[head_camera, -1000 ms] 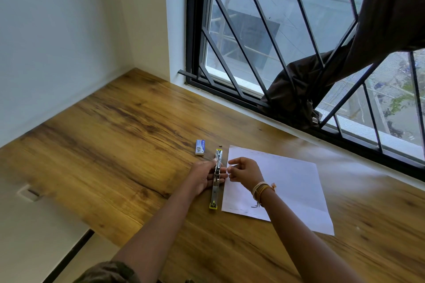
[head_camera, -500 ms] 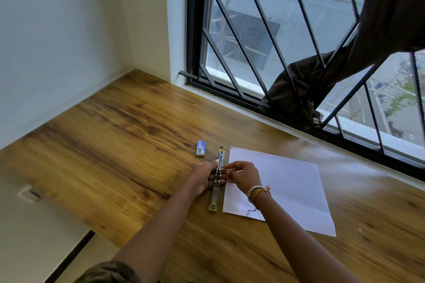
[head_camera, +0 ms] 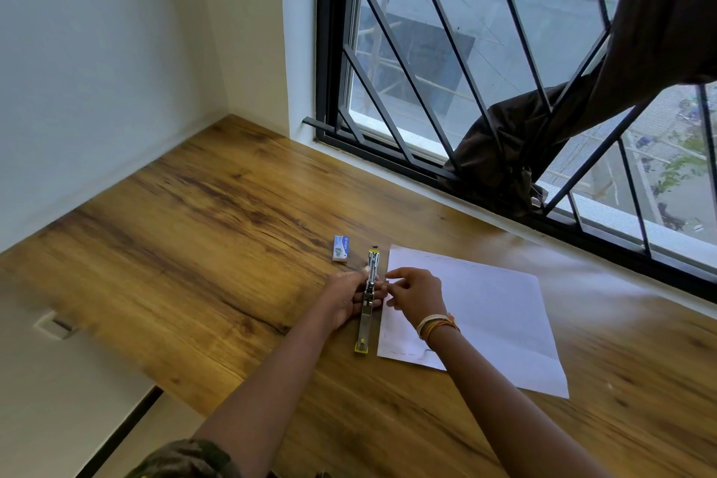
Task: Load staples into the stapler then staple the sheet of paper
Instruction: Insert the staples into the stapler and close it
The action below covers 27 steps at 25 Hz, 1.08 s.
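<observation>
A long silver stapler (head_camera: 363, 326) with yellow ends lies opened out flat on the wooden table (head_camera: 201, 241), pointing away from me. My left hand (head_camera: 344, 299) grips its middle from the left side. My right hand (head_camera: 418, 295) comes in from the right, its thumb and forefinger pinched together against the stapler's open channel, with a thin pale strip of staples barely showing between them. A white sheet of paper (head_camera: 489, 318) lies flat just right of the stapler, partly under my right wrist. A small blue and white staple box (head_camera: 340, 248) sits just beyond my left hand.
A tiny dark bit (head_camera: 374, 246) lies past the stapler's far end. A barred window (head_camera: 407, 89) runs along the table's far side, with a dark cloth (head_camera: 504, 155) draped through the bars. The table's near-left edge (head_camera: 128, 357) drops off to the floor.
My right hand has shifted left from over the paper's edge up to the stapler, fingertips now at its channel. My left hand and the stapler have stayed put.
</observation>
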Each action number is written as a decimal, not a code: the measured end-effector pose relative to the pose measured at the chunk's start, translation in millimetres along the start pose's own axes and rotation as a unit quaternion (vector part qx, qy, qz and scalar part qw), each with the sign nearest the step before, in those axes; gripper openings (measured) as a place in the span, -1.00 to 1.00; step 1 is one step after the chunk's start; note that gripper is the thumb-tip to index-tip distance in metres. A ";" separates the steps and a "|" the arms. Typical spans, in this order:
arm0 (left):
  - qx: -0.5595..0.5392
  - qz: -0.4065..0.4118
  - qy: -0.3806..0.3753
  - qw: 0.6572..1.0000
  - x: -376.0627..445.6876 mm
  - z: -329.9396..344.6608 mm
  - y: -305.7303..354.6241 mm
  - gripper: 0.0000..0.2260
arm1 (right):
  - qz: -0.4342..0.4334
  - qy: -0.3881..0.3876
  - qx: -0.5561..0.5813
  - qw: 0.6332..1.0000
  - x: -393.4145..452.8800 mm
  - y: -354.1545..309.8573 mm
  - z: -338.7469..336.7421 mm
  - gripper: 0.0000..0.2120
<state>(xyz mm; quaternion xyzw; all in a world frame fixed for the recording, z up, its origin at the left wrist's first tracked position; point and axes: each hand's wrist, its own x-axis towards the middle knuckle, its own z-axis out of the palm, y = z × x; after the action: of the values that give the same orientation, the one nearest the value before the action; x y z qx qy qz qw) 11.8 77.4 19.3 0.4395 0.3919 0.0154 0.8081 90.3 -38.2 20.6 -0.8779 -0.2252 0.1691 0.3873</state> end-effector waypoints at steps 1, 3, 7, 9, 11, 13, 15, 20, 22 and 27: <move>-0.001 0.000 0.000 1.000 -0.1 0.1 0.0 -0.76 | -0.012 0.003 -0.009 1.000 -1.0 0.4 0.3 -0.81; -0.004 0.001 0.005 1.000 -0.3 0.3 -0.1 -0.78 | -0.043 0.015 -0.025 0.999 -3.4 1.3 1.4 -0.83; -0.005 0.001 0.017 1.000 0.2 0.9 0.0 -0.78 | -0.083 0.021 -0.060 0.995 -4.9 3.1 3.5 -0.85; -0.003 0.002 0.019 1.000 0.9 1.5 0.2 -0.78 | -0.088 0.016 -0.074 0.993 -4.6 2.7 3.8 -0.86; -0.002 0.001 0.023 1.000 1.7 2.3 0.1 -0.77 | -0.103 0.022 -0.100 0.989 -3.8 1.6 3.6 -0.85; -0.004 0.000 0.029 1.000 2.1 2.5 0.0 -0.77 | -0.120 0.026 -0.121 0.985 -3.5 0.6 3.0 -0.83; -0.007 -0.001 0.030 1.000 1.9 2.4 -0.1 -0.77 | -0.125 0.022 -0.130 0.983 -2.8 0.1 2.6 -0.79; -0.012 0.000 0.025 1.000 0.8 2.5 0.0 -0.77 | -0.128 0.017 -0.136 0.982 -2.5 1.1 1.1 -0.77; -0.012 -0.001 0.026 1.000 1.1 2.1 -0.2 -0.77 | -0.131 0.020 -0.142 0.981 -2.6 1.1 0.0 -0.77; -0.018 0.002 0.026 1.000 2.2 0.8 -1.0 -0.79 | -0.135 0.027 -0.125 0.983 1.5 -7.0 -3.6 -0.76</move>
<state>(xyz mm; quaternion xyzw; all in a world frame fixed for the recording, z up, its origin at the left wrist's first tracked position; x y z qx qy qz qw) 13.5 77.1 17.5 0.4254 0.4118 0.0351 0.8051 91.4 -35.4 28.0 -0.8851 -0.3508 0.0621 0.2996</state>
